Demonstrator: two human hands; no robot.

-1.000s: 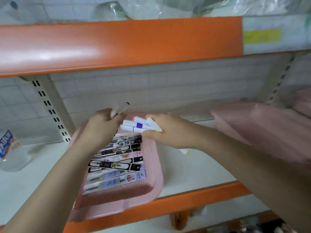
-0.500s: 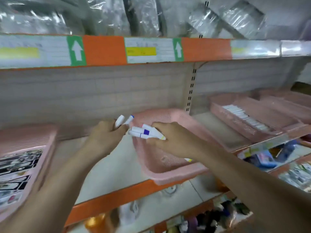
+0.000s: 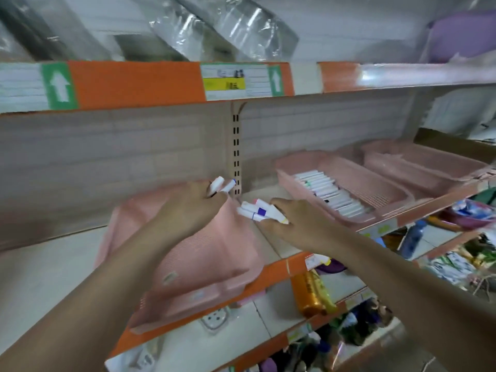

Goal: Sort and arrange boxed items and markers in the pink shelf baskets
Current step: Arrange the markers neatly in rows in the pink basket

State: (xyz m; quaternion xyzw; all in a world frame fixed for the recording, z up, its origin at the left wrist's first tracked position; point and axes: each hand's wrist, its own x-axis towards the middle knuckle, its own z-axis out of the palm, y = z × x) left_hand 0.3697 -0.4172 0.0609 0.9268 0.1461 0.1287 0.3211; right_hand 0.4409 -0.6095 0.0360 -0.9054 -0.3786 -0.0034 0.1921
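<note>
My left hand grips two white markers whose tips stick up past its fingers. My right hand holds a bunch of white markers, one with a purple band and one with a yellow tip. Both hands hover over the back right corner of an empty pink basket on the shelf. To the right, a second pink basket holds a row of several white markers. A third pink basket stands further right.
An orange-edged shelf with price labels runs overhead, carrying plastic-wrapped goods. A slotted upright divides the back wall behind my hands. Lower shelves hold an orange bottle and mixed packets. The white shelf board lies left of the near basket.
The view has swung right: the basket of boxed items has left the frame and the marker basket has come in closer. Both hands still hold their markers, now spread slightly apart.
</note>
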